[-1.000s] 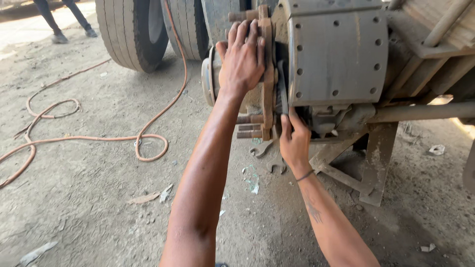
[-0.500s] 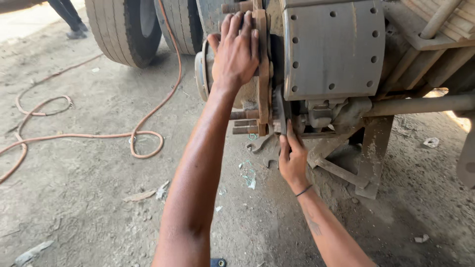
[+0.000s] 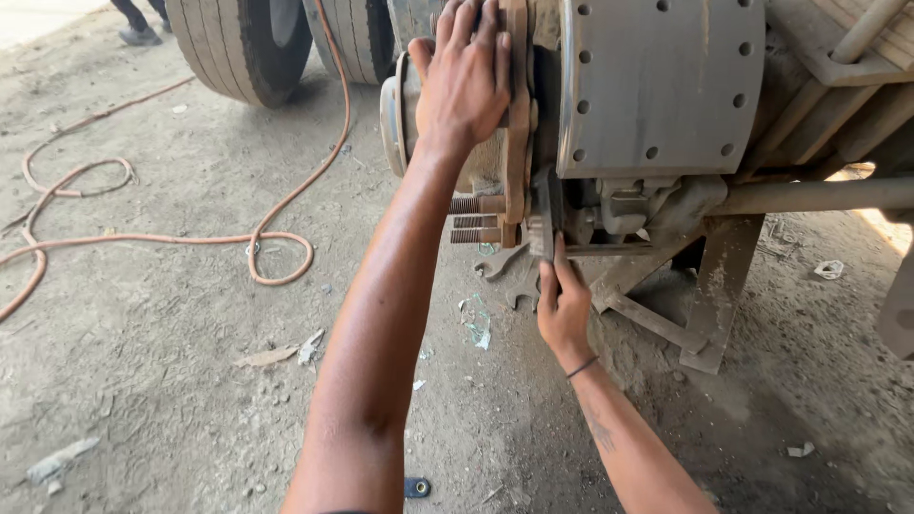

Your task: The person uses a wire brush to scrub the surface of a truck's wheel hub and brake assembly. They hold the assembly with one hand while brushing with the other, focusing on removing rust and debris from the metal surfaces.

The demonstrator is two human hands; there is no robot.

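Note:
My left hand (image 3: 465,88) lies over the top of a rusty hub flange (image 3: 517,143) on a truck axle, fingers wrapped on its rim. Threaded studs (image 3: 473,219) stick out below it. Behind the flange sits a grey riveted brake shoe (image 3: 657,86). My right hand (image 3: 562,306) reaches up from below, with its fingertips closed on the lower edge of the plate (image 3: 546,228) between flange and shoe. A thin band is on that wrist.
Two wrenches (image 3: 502,264) lie on the dirt under the hub. An orange hose (image 3: 276,257) loops across the ground at left. Truck tyres (image 3: 248,43) stand behind, with another person's feet (image 3: 141,36) beyond. A metal stand (image 3: 719,286) props the axle (image 3: 809,195).
My right hand has slid a little lower along the plate's bottom edge. My left hand stays on the flange. The view has shifted slightly.

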